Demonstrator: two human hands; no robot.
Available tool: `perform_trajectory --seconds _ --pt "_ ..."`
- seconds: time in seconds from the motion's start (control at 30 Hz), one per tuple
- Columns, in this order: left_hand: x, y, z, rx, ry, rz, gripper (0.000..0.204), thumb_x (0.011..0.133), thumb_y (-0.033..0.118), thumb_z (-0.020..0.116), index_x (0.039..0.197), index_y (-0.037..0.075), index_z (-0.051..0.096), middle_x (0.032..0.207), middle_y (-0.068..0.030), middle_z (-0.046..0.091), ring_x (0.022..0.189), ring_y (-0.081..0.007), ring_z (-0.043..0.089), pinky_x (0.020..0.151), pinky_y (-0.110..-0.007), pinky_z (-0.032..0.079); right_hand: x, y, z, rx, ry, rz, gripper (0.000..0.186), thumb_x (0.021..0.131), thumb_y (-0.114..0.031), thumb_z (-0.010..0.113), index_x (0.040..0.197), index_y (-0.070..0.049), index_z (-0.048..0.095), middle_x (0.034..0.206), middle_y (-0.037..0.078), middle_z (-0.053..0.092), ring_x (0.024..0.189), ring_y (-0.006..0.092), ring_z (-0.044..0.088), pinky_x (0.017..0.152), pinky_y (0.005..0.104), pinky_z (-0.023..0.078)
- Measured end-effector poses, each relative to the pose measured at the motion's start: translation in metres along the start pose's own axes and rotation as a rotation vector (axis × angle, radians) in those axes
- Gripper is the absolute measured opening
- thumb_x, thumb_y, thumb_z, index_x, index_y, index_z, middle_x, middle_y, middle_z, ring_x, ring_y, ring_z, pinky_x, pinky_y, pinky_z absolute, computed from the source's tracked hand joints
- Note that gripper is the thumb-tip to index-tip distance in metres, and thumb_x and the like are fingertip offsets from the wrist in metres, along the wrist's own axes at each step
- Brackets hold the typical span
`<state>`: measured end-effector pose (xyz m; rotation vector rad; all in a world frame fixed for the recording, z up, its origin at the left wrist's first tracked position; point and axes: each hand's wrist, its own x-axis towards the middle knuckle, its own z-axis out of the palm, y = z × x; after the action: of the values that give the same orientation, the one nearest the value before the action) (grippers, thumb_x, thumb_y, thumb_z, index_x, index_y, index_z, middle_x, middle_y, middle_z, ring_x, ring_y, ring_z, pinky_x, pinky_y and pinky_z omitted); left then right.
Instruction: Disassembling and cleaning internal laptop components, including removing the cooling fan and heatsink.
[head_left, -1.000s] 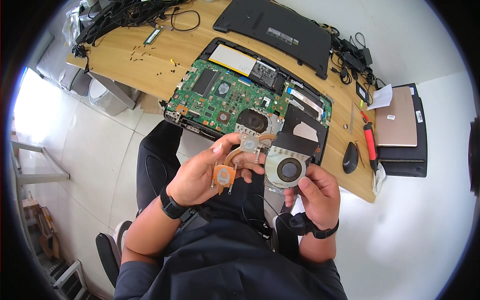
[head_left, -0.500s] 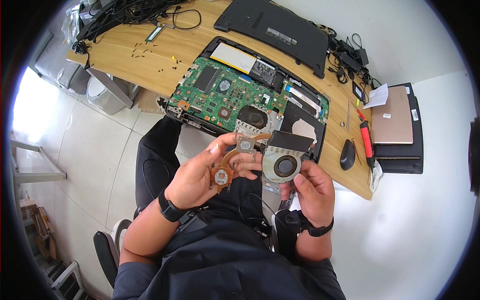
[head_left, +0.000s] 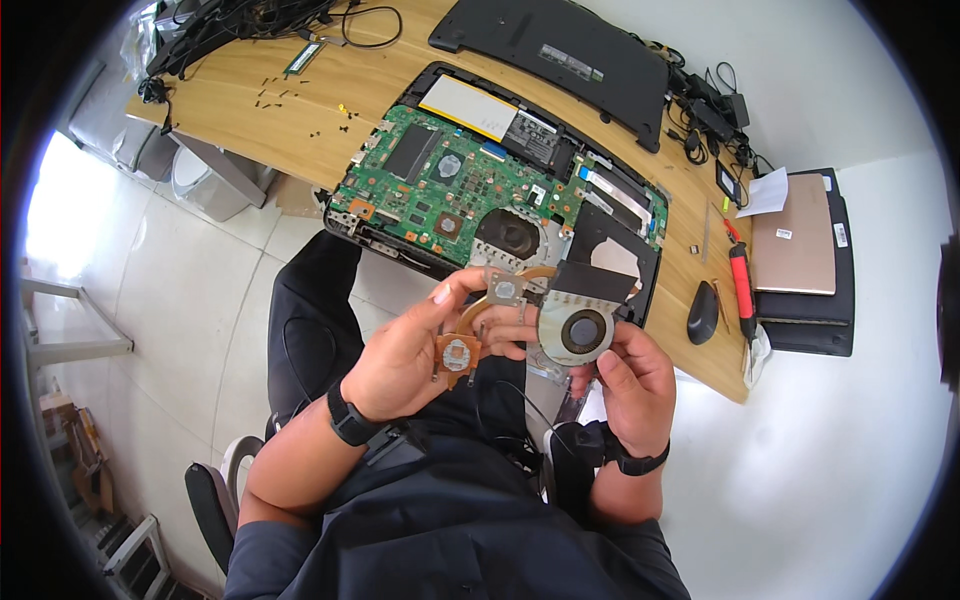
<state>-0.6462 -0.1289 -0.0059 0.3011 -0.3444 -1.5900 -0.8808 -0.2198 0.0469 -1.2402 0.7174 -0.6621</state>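
Note:
My left hand [head_left: 420,340] is closed around the copper heat pipe assembly, which has an orange copper plate [head_left: 458,354] and a silver plate [head_left: 505,290], both with grey paste patches. My right hand [head_left: 635,390] grips the round metal fan [head_left: 575,335] at the other end of this assembly, thumb at its lower right. The unit is held tilted in front of an opened laptop [head_left: 385,185] with a green motherboard [head_left: 470,185], a white-and-black battery [head_left: 465,108], a black bracket [head_left: 610,230] and a dark round opening with silver surround at its lower middle.
A detached black bottom cover [head_left: 550,65] lies behind the laptop on the wooden desk [head_left: 240,130]. Screws and a memory stick [head_left: 302,58] sit left. Cables and adapters line the back. At right are a mouse [head_left: 703,312], a red-handled tool [head_left: 743,285] and stacked closed laptops [head_left: 792,240].
Both hands and the fan assembly have shifted slightly over the last second, with the fan tilting a little. The grips are the same.

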Motion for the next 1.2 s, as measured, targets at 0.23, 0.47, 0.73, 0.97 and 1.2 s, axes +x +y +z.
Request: perform_trajectory --seconds 0.23,0.47,0.73,0.97,1.2 --pt "-0.002 -0.031 -0.003 0.060 -0.065 -0.122 0.054 0.109 0.050 0.040 0.150 0.015 0.037 0.150 -0.0249 0.048 0.138 -0.0401 0.049 0.111 -0.053 0.042 -0.016 0.010 -0.025 0.043 0.060 0.082 0.026 0.104 -0.013 0.059 0.121 0.007 0.061 0.095 0.015 0.072 0.077 0.0196 0.068 0.069 0.0327 0.055" --pt "0.004 -0.050 -0.002 0.059 -0.110 -0.292 0.065 0.112 0.050 0.034 0.159 0.006 0.022 0.150 -0.0224 0.048 0.140 -0.0332 0.048 0.112 -0.041 0.038 -0.036 0.021 -0.053 0.133 0.172 0.169 0.024 0.104 -0.015 0.059 0.117 0.005 0.062 0.093 0.013 0.071 0.070 0.0197 0.066 0.062 0.0327 0.055" --pt "0.005 -0.046 0.003 0.290 -0.018 -0.277 0.057 0.114 0.041 0.033 0.146 -0.004 0.045 0.130 -0.0114 0.061 0.117 -0.0206 0.061 0.105 -0.036 0.044 -0.039 0.018 -0.064 0.167 0.318 0.047 0.026 0.103 -0.016 0.059 0.117 0.006 0.061 0.092 0.014 0.071 0.070 0.0202 0.065 0.061 0.0331 0.054" --pt "0.006 -0.039 0.009 0.535 0.034 -0.209 0.036 0.112 0.025 0.045 0.131 -0.003 0.059 0.108 -0.0077 0.065 0.094 -0.0192 0.059 0.093 -0.033 0.047 -0.039 0.021 -0.066 0.169 0.350 0.033 0.026 0.102 -0.017 0.057 0.117 0.005 0.060 0.084 0.012 0.068 0.063 0.0194 0.061 0.056 0.0319 0.050" --pt "0.030 0.037 0.039 1.948 -0.061 0.464 0.024 0.088 0.005 0.071 0.112 0.003 0.068 0.102 -0.0129 0.064 0.096 -0.0349 0.060 0.088 -0.043 0.050 -0.042 0.029 -0.084 0.320 0.376 -0.022 0.027 0.100 -0.019 0.061 0.112 0.005 0.061 0.080 0.013 0.068 0.057 0.0186 0.059 0.050 0.0317 0.048"
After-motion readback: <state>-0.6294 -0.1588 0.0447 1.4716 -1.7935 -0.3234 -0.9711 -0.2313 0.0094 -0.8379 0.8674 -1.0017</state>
